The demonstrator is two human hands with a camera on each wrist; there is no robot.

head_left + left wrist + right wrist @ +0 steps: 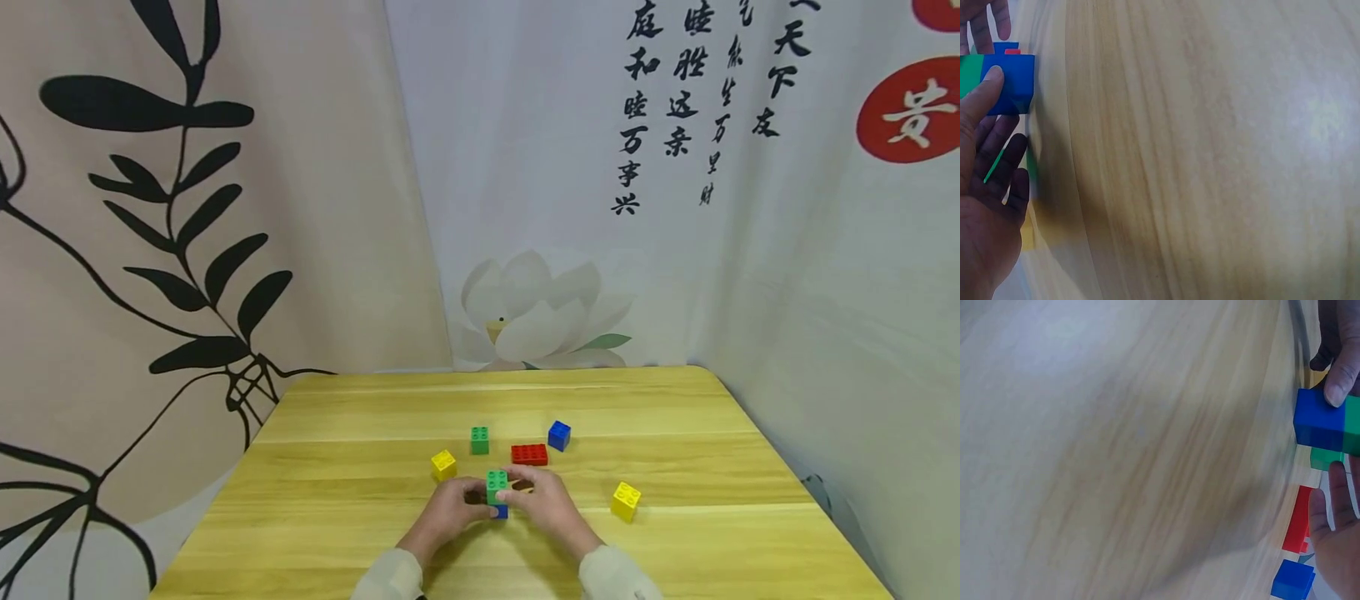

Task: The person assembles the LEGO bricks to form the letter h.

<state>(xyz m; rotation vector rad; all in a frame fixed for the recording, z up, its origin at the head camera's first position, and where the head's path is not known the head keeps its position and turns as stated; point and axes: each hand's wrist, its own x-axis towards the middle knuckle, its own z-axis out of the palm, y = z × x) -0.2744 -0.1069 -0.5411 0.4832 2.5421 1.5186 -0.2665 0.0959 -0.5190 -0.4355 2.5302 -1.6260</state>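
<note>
A green block (pixel 497 483) sits on top of a blue block (pixel 502 512), the two joined in a stack near the front middle of the table. From the left, my left hand (pixel 452 506) pinches the stack low down; its thumb presses the blue face in the left wrist view. My right hand (pixel 550 502) holds the green block from the right, thumb on the front side and forefinger at the back. In the right wrist view, the held blue block (pixel 1319 422) shows beside the green one, with my right fingers (pixel 1339 497) extended below.
Beyond the hands lie another green block (pixel 480 440), a red block (pixel 529 454) and a second blue block (pixel 558 436). One yellow block (pixel 444 465) is at the left, another yellow block (pixel 626 502) at the right. A printed curtain (pixel 360 208) hangs behind the wooden table (pixel 750 533).
</note>
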